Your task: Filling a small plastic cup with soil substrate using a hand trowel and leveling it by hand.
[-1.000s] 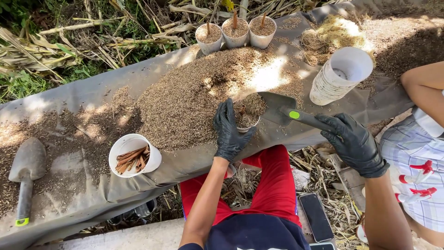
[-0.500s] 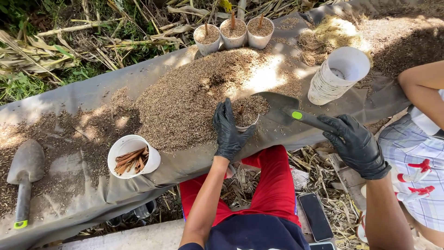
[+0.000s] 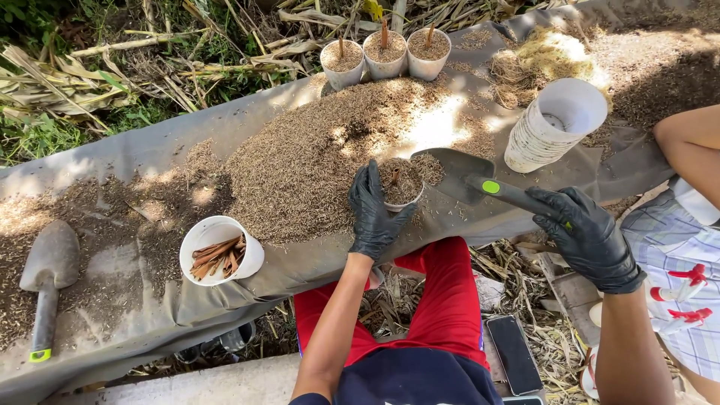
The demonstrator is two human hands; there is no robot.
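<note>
Single view, head-mounted, looking steeply down and slightly forward from above the person's lap. Red trousers (image 3: 439,300) fill the bottom centre, so the lens sits almost over the knees. Facing direction: toward a grey sheet (image 3: 135,161) spread across the frame, tilted so its left end lies lower in frame than its right. Range: close; both gloved hands, left hand (image 3: 375,214) and right hand (image 3: 589,236), sit mid-frame within arm's reach. Top edge reaches dry leaves (image 3: 112,67) on the ground beyond. Right edge clips another person's arm (image 3: 690,146). No second view, so no shared area.
</note>
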